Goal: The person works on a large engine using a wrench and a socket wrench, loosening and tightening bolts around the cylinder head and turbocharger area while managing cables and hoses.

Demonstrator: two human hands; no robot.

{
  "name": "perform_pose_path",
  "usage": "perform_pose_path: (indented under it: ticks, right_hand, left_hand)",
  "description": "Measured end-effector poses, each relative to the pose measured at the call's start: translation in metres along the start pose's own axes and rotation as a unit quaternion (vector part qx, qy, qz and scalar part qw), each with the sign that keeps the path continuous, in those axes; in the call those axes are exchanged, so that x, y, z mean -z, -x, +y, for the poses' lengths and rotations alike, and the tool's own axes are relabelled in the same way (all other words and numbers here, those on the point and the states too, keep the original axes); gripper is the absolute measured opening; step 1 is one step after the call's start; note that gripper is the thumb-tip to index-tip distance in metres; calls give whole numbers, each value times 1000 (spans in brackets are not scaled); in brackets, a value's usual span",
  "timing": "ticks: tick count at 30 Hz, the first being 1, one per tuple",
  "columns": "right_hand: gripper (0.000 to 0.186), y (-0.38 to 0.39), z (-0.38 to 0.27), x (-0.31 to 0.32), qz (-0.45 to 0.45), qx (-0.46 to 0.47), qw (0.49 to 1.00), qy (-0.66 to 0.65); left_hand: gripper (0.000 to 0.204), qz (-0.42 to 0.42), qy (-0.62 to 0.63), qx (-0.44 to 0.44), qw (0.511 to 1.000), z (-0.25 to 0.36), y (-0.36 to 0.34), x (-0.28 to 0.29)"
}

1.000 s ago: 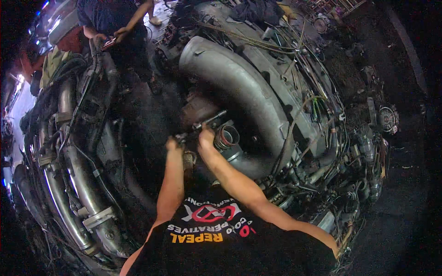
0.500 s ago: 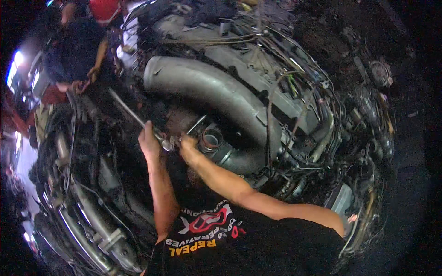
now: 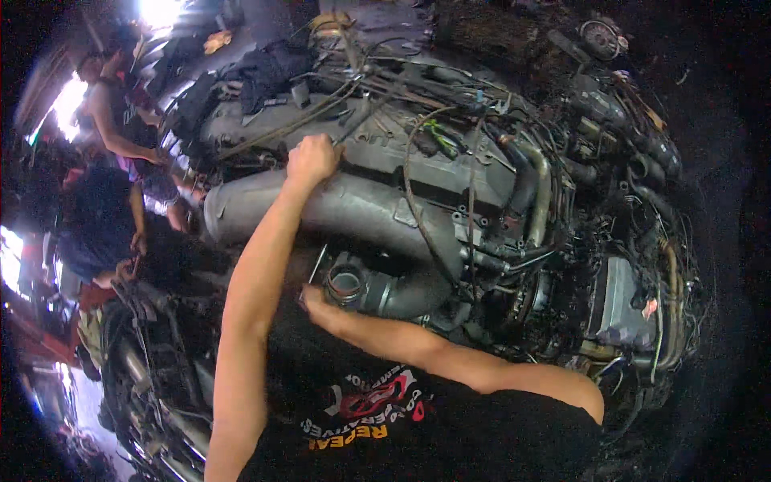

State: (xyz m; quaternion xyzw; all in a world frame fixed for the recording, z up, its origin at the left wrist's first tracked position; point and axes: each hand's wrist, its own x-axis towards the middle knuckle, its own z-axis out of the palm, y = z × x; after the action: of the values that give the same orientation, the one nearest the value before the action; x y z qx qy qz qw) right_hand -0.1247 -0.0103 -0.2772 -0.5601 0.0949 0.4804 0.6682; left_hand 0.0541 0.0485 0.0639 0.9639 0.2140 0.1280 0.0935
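My left hand (image 3: 312,161) is closed in a fist over the top of the large grey curved pipe (image 3: 353,205), at the edge of the engine cover. A dark piece shows beside its fingers, but I cannot make out what it holds. Lower down, my right hand (image 3: 319,307) is closed around the lower end of a slim metal rod (image 3: 319,263), which points up toward the pipe. Just right of that hand is a round, open metal port (image 3: 345,283) with a reddish-brown rim. The fingertips of my right hand are partly hidden.
Cables and hoses (image 3: 414,161) cross the engine cover (image 3: 385,132), where a green-and-black tool (image 3: 443,143) lies. A grey box-shaped part (image 3: 625,301) stands at the right. Another person (image 3: 112,120) is at the far left, with a second person in dark clothing (image 3: 100,213) nearer.
My left hand has moved up and away from the right hand to the engine cover; the long metal bar it held no longer shows. My right hand stays by the port. The view has shifted.
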Motion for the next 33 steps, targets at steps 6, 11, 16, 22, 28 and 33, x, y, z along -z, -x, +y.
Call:
perform_pose_path:
  ticks: [6, 11, 16, 22, 28, 33]
  right_hand:
    - [23, -32, 36, 15, -34, 7, 998, 47]
    - [24, -31, 28, 20, 72, 66, 950, 297]
    - [36, -3, 9, 18, -104, 76, 877, 462]
    - [33, 10, 12, 24, -136, 42, 910, 390]
    - [29, 12, 14, 30, -146, 29, 923, 354]
    - [27, 13, 12, 32, -149, 24, 932, 329]
  left_hand:
    - [38, -6, -39, -98, 994, -5, -51, -7]
    - [40, 17, -25, -122, 992, -40, -75, -6]
    - [46, -26, -53, -89, 994, -87, -83, 3]
    - [44, -52, -46, -76, 995, -90, -97, -19]
    - [51, -39, -48, -107, 992, -84, -114, -34]
    - [46, -89, 8, -89, 992, -87, -126, -43]
